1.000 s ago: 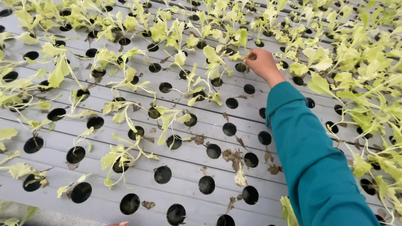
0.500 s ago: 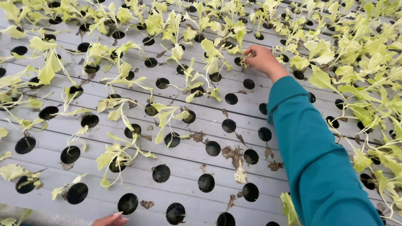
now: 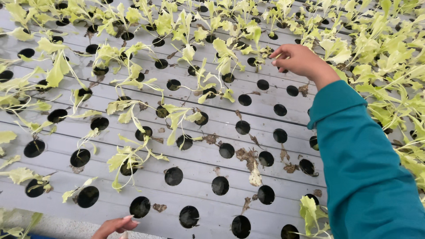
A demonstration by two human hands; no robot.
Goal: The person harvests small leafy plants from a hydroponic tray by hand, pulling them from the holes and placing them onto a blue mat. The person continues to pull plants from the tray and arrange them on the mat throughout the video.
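Observation:
My right hand (image 3: 299, 61), in a teal sleeve (image 3: 363, 168), reaches far over a grey growing tray (image 3: 199, 152) full of round black holes. Its fingers are pinched at the base of a pale green seedling (image 3: 261, 52) near a hole. Whether they grip the plant I cannot tell. My left hand (image 3: 116, 225) rests at the tray's near edge, fingers together, beside an empty hole (image 3: 140, 206); it holds nothing that I can see. Limp yellow-green lettuce seedlings (image 3: 177, 116) stand in many holes.
A band of empty holes (image 3: 242, 127) runs down the middle toward me, with brown dead leaf scraps (image 3: 248, 157) lying between them. Denser, taller seedlings (image 3: 389, 62) crowd the right and far side. One small plant (image 3: 312, 212) sits near my right elbow.
My left hand has come up into view at the tray's near edge. My right hand has stayed at the same seedling while the view shifted a little.

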